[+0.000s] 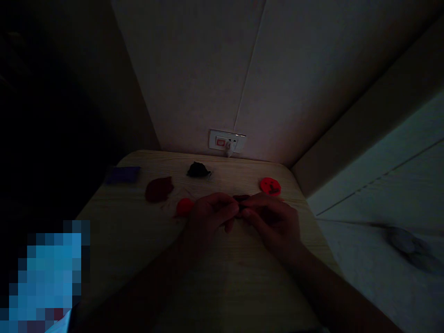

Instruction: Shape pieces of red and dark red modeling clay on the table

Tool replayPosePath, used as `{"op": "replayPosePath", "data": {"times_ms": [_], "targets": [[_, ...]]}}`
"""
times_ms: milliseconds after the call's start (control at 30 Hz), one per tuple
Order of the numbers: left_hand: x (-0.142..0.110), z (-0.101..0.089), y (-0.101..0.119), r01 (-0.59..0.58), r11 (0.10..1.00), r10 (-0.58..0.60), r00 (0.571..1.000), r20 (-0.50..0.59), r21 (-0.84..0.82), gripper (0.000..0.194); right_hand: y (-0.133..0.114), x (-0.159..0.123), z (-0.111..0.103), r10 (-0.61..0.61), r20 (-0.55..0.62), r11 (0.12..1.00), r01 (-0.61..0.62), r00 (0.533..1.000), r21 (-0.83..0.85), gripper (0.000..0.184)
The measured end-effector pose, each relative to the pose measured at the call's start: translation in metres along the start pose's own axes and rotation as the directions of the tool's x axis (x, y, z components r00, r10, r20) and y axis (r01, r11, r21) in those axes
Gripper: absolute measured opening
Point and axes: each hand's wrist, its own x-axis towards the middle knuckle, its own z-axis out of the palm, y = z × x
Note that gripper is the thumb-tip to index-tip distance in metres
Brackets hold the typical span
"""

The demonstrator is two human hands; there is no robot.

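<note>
My left hand and my right hand meet above the middle of the wooden table. Between their fingertips they pinch a small dark piece, mostly covered by the fingers; the dim light hides its exact shape. A bright red lump lies just left of my left hand, partly behind it. Beyond my right hand rests a flat red disc with dark marks laid out like a face. Farther left is a flat dark red piece with a ragged right edge.
At the back of the table a black lump sits on a clear wrapper. A purple packet lies near the left edge. A socket with a plug is on the wall behind. A blurred-out bright patch shows at lower left.
</note>
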Motion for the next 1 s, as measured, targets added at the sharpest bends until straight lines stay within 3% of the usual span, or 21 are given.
{"op": "replayPosePath", "data": {"times_ms": [333, 533, 767, 1000], "targets": [[-0.003, 0.002, 0.001, -0.088, 0.983, 0.103, 0.991, -0.085, 0.162, 0.021, 0.009, 0.000, -0.002, -0.017, -0.081, 0.989, 0.005, 0.997, -0.145, 0.010], [-0.006, 0.002, 0.004, -0.135, 0.951, 0.156, 0.986, -0.055, 0.280, 0.024, 0.005, 0.000, -0.002, 0.036, -0.112, 0.989, -0.052, 0.993, -0.136, 0.009], [-0.012, 0.000, 0.004, -0.326, 0.849, 0.336, 0.941, 0.052, 0.416, 0.028, 0.002, 0.000, 0.000, 0.074, -0.140, 0.993, -0.086, 0.987, -0.083, 0.011], [-0.012, -0.002, 0.003, -0.352, 0.822, 0.369, 0.928, 0.053, 0.448, 0.029, 0.004, 0.000, 0.001, 0.066, -0.175, 0.996, -0.076, 0.982, -0.053, 0.012]]}}
